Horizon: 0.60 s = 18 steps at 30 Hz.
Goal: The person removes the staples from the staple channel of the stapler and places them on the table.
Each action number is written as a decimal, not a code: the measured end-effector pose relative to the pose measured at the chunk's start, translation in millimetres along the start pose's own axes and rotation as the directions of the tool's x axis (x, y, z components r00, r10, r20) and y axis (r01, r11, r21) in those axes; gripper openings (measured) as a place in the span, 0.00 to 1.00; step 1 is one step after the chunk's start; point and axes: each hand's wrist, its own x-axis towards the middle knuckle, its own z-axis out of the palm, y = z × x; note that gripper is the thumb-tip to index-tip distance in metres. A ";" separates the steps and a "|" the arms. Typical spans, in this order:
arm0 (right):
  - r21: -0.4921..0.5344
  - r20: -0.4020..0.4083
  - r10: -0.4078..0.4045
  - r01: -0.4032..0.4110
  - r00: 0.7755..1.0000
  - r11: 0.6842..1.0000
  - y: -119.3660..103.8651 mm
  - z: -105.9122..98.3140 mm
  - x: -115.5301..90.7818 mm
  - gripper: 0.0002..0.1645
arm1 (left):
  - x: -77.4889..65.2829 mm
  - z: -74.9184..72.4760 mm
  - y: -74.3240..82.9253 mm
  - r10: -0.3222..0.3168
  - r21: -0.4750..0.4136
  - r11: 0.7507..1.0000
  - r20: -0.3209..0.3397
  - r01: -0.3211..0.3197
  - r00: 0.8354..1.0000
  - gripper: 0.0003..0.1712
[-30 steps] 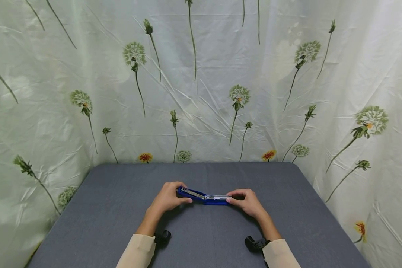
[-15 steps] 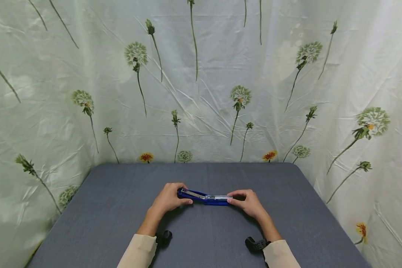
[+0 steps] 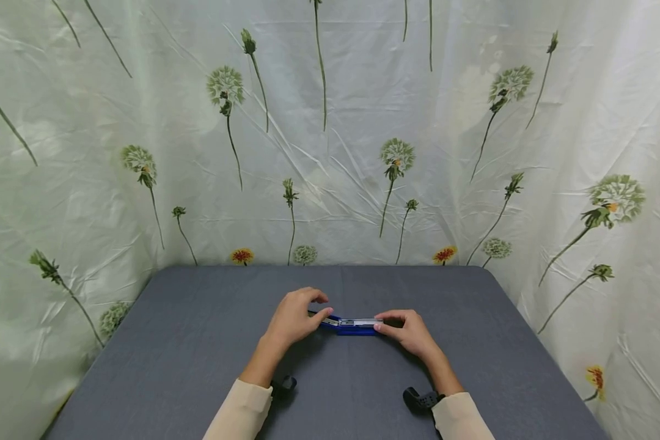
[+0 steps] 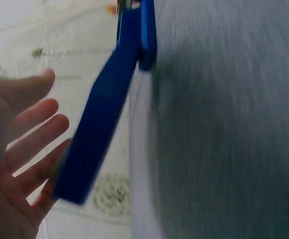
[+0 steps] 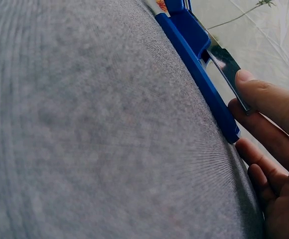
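Observation:
A blue stapler (image 3: 356,332) lies on the grey table with its top arm swung open to the left and its metal staple tray (image 5: 225,64) showing. My right hand (image 3: 407,332) pinches the right end of that tray between thumb and fingers, close above the blue base (image 5: 197,74). At the other end, my left hand (image 3: 297,315) has its fingers spread apart. In the left wrist view, the stapler's top arm (image 4: 98,119) slants past the fingers and overlaps the lower ones; the thumb is well away from it.
The table (image 3: 225,287) is covered in grey cloth. Behind it and along both sides hangs a pale curtain (image 3: 341,91) printed with dandelions. Black straps (image 3: 420,400) sit on both wrists, at the sleeve cuffs.
My left hand has let go of the stapler's top arm, its fingers opening as it moved right and slightly up. My right hand keeps its pinch in the same place.

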 end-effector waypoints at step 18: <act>0.019 0.014 0.000 0.000 1.000 1.000 -1.6 -1.0 -0.3 0.14 | 11.4 44.9 29.6 0.089 0.108 0.990 0.038 -0.093 0.995 0.06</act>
